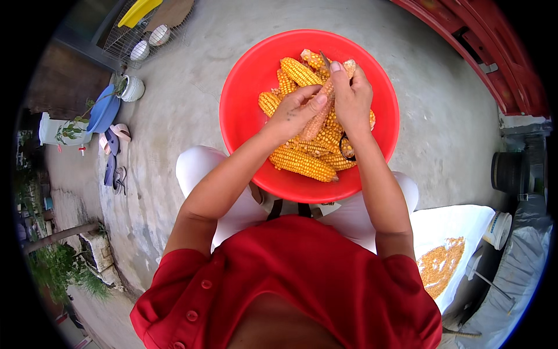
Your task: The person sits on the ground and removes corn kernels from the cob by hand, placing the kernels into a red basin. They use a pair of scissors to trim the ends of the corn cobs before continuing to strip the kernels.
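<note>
A mostly bare corn cob point(321, 114) slants across the red plastic basin point(244, 144), with both my hands on it. My left hand point(298, 109) grips its middle, thumb on top. My right hand point(354, 98) holds its upper end. Beside my right thumb sticks out a pointed metal blade point(324, 59). A black loop handle point(346, 147) shows under my right wrist; the two look like parts of one pair of scissors, its middle hidden by the hand. Several yellow ears of corn point(303, 163) lie in the basin beneath my hands, with loose kernels among them.
My knees flank the basin. At right, corn kernels point(442, 266) lie on a white sheet point(453, 218) near a white bucket point(498, 231). Slippers point(111, 144), a blue basin point(104, 109) and a wire rack point(124, 43) stand left. A red metal panel point(484, 56) rises upper right.
</note>
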{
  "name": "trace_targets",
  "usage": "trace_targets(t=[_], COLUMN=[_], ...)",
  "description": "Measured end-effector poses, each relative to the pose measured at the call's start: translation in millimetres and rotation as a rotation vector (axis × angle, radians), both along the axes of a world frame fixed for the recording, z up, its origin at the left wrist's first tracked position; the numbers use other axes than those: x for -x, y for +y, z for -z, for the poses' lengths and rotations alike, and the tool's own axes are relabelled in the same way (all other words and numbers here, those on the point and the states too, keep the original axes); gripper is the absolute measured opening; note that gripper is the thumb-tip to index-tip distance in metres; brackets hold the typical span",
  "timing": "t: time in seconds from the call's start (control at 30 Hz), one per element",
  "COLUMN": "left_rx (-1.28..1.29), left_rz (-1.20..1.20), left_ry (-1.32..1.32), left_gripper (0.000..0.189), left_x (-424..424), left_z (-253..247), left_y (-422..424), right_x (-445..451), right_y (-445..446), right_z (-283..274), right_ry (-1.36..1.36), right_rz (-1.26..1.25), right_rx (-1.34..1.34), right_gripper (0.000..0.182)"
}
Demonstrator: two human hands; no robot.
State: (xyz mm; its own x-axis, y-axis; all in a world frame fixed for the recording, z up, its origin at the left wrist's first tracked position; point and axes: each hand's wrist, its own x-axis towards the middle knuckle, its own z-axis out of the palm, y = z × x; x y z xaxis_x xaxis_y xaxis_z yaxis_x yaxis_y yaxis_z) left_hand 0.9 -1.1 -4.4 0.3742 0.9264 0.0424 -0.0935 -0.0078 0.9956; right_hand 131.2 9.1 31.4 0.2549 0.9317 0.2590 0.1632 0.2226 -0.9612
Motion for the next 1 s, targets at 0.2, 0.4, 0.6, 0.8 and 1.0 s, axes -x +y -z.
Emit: trace_targets(t=[0.2, 0.4, 0.6, 0.8, 1.0], left_rx=[0.362, 0.574, 0.724, 0.44, 0.104], left_rz=[0.106, 0.286, 0.456, 0.039, -0.028], left_ry=[-0.233, -0.336, -0.584, -0.286, 0.027], left_gripper=[0.04, 0.048, 0.051, 0.043, 0.036], left_x=[-1.2, 6.2, 9.2, 23.3, 8.5], left_z=[-22.3, -22.0, -18.5, -37.5, -15.8], left_y=[-5.7, -5.7, -5.7, 6.6, -6.0], right_x=[-12.1, -20.1, -14.3, -18.2, 2.9], right_y=[4.0, 7.5, 7.6, 3.9, -0.8], right_z=[-2.5, -2.7, 3.9, -4.2, -3.4], right_ry=[0.222, 0.347, 0.59, 0.226, 0.517], right_rz=[-0.113, -0.174, -0.235, -0.37, -0.309], right_rx=[0.074, 0.098, 0.162, 0.28, 0.248], right_gripper=[0.034, 0.028, 0.023, 0.025, 0.025])
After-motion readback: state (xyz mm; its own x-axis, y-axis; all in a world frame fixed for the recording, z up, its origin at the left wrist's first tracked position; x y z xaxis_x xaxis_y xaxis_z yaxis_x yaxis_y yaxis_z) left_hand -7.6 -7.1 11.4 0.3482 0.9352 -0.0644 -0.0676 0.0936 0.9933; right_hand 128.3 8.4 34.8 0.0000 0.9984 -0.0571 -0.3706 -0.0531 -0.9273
